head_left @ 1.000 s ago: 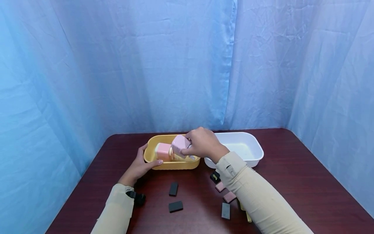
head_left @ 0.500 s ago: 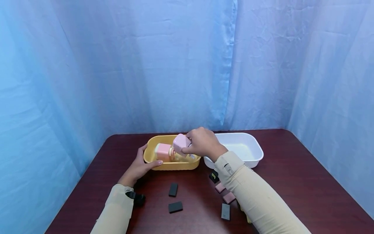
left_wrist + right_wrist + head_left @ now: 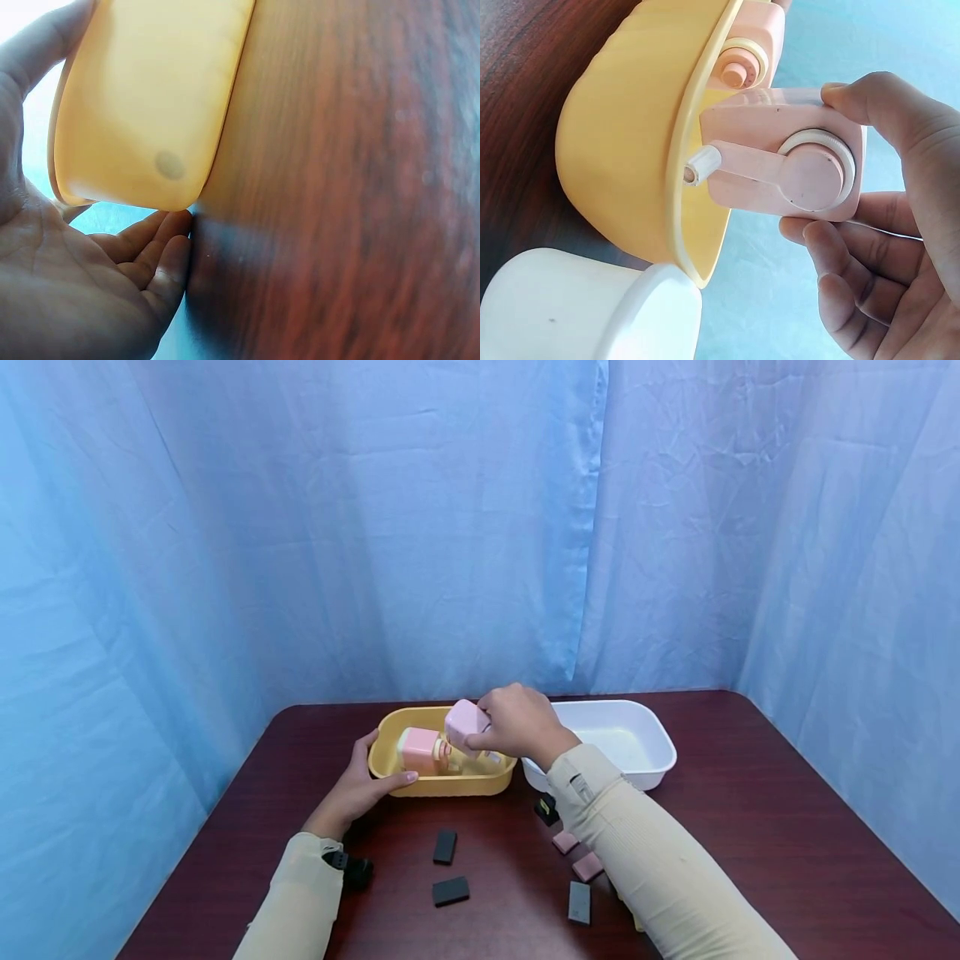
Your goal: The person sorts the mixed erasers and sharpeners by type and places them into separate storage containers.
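Observation:
A pink rounded box with a crank arm and a white-ringed round knob (image 3: pixel 780 165) is pinched by my right hand (image 3: pixel 521 722), thumb on one side and fingers on the other. It is tilted over the right part of a yellow tub (image 3: pixel 450 787). Inside that tub lies another pink box-shaped thing with a pale base (image 3: pixel 422 750), a cream ring and a small knob (image 3: pixel 735 73) at one end. My left hand (image 3: pixel 360 789) holds the tub's left end, its thumb over the front rim and its fingers round the end (image 3: pixel 169 247).
A white tub (image 3: pixel 660 760) stands right of the yellow one. Nearer lie two dark blocks (image 3: pixel 450 891), a grey block (image 3: pixel 579 903), two pink blocks (image 3: pixel 588 867) and a black thing with a yellow mark (image 3: pixel 547 810). My right sleeve partly covers a yellow thing (image 3: pixel 638 925).
My right hand has lifted the pink cranked box slightly and moved it a little right, away from the other pink thing. My left hand keeps its place on the tub.

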Demonstrator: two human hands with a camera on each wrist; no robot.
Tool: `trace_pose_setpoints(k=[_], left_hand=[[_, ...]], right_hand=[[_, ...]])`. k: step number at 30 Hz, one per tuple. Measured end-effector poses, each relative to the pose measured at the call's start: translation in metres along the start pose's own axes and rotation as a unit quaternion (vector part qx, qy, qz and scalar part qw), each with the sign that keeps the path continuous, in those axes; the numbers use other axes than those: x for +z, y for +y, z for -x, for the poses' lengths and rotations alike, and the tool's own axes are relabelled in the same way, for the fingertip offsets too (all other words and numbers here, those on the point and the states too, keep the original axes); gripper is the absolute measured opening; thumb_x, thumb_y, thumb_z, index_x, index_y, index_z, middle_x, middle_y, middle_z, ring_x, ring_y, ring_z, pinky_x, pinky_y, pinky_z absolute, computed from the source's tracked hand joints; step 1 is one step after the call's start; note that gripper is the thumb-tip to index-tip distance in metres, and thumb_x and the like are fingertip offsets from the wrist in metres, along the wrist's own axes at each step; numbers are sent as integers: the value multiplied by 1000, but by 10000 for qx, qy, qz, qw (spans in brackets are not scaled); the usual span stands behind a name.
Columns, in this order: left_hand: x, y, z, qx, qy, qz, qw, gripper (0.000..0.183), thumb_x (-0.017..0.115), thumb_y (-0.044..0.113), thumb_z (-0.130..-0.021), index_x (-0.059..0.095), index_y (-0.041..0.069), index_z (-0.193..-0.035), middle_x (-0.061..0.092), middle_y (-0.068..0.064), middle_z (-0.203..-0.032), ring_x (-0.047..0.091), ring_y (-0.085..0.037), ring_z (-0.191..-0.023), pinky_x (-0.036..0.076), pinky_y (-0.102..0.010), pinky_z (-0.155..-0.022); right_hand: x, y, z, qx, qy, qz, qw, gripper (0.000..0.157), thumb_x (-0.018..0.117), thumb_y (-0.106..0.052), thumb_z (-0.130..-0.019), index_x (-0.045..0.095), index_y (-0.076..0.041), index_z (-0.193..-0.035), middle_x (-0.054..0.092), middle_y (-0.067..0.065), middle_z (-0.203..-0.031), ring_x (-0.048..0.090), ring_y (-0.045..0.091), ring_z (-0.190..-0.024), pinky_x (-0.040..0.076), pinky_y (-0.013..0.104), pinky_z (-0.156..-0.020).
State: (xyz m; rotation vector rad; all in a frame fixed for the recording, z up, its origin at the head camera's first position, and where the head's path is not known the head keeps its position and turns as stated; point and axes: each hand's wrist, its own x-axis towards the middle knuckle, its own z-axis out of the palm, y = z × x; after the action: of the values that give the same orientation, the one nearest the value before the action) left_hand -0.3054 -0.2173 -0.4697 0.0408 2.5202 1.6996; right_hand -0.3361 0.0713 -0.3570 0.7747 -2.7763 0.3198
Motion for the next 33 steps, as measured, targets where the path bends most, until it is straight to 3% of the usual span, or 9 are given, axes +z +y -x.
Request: trace_pose_setpoints(k=[22,33], left_hand=[[-1,0,3,45,-4,-2,10000,117,85,41,-84,2,22,-165,31,-14,-162,43,-31,-144,39,-51,-119],[-1,3,2,-10,-32,35,10000,117,85,40,-84,2,23,-164,31,-14,-162,42,-31,-145,37,-52,-120]], right_hand=[[23,3,-23,288,-147,-73,9994,36,80,-58,-76,66,-25,-74,63,-6,-69,56,16,-63,44,32,-52],[31,6,-28,363,-160,75,9992,37,80,-58,-78,72,-23,-86,65,-7,-77,59,16,-70,47,33,-57]])
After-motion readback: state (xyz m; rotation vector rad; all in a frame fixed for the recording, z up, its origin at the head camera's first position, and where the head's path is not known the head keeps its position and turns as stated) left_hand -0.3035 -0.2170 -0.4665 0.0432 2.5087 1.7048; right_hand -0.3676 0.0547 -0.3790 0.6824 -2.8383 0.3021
